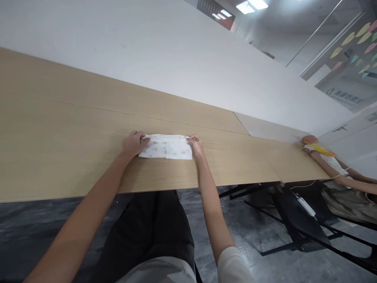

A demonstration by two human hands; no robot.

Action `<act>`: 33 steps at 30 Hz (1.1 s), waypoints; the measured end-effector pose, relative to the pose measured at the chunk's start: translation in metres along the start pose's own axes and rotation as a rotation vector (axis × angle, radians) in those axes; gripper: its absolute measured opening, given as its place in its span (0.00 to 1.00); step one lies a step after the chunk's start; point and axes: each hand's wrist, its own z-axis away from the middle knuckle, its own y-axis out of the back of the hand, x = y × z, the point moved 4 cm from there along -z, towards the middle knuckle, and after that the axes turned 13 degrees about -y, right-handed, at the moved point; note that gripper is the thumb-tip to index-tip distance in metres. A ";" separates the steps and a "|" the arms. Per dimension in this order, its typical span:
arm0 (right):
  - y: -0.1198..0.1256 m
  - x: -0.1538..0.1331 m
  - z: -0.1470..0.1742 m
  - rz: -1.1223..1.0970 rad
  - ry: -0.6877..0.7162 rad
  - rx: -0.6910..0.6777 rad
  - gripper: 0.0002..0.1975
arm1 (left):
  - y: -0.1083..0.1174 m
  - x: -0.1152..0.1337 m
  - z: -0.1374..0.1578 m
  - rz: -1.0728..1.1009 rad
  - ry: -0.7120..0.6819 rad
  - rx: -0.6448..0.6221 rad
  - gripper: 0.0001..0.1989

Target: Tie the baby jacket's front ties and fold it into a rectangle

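The cloth (165, 147), white with small printed figures, is laid flat on the table (73, 157). Its far left corner is pinched by the left hand (134, 144), with the thumb placed on top. The far right corner is gripped between the thumb and fingers of the right hand (196, 144). Beyond the cloth, a white wall (141, 51) is seen. Well to the right of the cloth, a doll (321, 149) is placed, near another person's arm (359, 185).
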 end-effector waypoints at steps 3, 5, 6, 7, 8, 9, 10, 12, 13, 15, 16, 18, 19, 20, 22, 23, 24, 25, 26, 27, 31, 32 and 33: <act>0.000 -0.005 0.003 0.003 -0.001 0.018 0.15 | 0.007 0.005 0.000 0.044 -0.006 0.072 0.13; 0.000 -0.010 0.005 0.002 0.020 0.039 0.16 | 0.015 0.008 -0.001 0.102 -0.015 0.183 0.11; 0.001 -0.013 0.006 0.003 0.035 0.050 0.17 | 0.019 0.010 -0.001 0.140 -0.021 0.255 0.10; 0.001 -0.016 0.007 0.010 0.049 0.061 0.17 | 0.025 0.011 -0.002 0.185 -0.032 0.328 0.09; 0.002 -0.020 0.008 0.027 0.063 0.068 0.18 | 0.030 0.013 -0.003 0.235 -0.051 0.393 0.07; 0.003 -0.025 0.010 0.052 0.079 0.073 0.18 | 0.036 0.015 -0.004 0.290 -0.075 0.442 0.07; 0.005 -0.031 0.012 0.084 0.101 0.078 0.17 | 0.041 0.017 -0.006 0.347 -0.100 0.472 0.07; 0.008 -0.049 0.018 0.164 0.180 0.083 0.17 | 0.054 0.020 -0.010 0.465 -0.132 0.479 0.08; 0.011 -0.061 0.023 0.208 0.238 0.088 0.17 | 0.062 0.022 -0.012 0.521 -0.145 0.474 0.09; 0.014 -0.088 0.033 0.298 0.366 0.095 0.17 | 0.083 0.028 -0.014 0.589 -0.181 0.490 0.11; 0.016 -0.102 0.038 0.340 0.420 0.094 0.17 | 0.095 0.032 -0.015 0.591 -0.218 0.515 0.13; 0.018 -0.128 0.049 0.386 0.494 0.089 0.17 | 0.122 0.043 -0.013 0.519 -0.293 0.566 0.15; 0.019 -0.140 0.055 0.390 0.512 0.089 0.18 | 0.134 0.049 -0.011 0.483 -0.328 0.597 0.17; 0.021 -0.149 0.060 0.383 0.520 0.094 0.18 | 0.146 0.054 -0.008 0.457 -0.356 0.627 0.18; 0.026 -0.163 0.068 0.354 0.510 0.109 0.19 | 0.164 0.061 -0.002 0.435 -0.380 0.680 0.19; 0.029 -0.168 0.070 0.340 0.497 0.115 0.18 | 0.170 0.062 0.001 0.425 -0.379 0.690 0.20; 0.032 -0.170 0.072 0.333 0.480 0.114 0.18 | 0.174 0.062 0.003 0.409 -0.373 0.687 0.20; 0.036 -0.171 0.072 0.336 0.460 0.105 0.17 | 0.176 0.060 0.003 0.381 -0.364 0.666 0.21; 0.038 -0.170 0.071 0.351 0.436 0.091 0.17 | 0.174 0.057 0.003 0.344 -0.357 0.625 0.22; 0.041 -0.167 0.068 0.381 0.409 0.072 0.17 | 0.170 0.053 0.000 0.304 -0.351 0.559 0.23; 0.040 -0.139 0.042 0.588 0.250 0.011 0.17 | 0.125 0.025 -0.019 0.183 -0.271 0.139 0.23; 0.038 -0.128 0.033 0.644 0.200 0.005 0.17 | 0.110 0.017 -0.023 0.161 -0.243 0.035 0.22; 0.036 -0.116 0.025 0.696 0.151 0.008 0.16 | 0.095 0.010 -0.026 0.134 -0.210 -0.038 0.20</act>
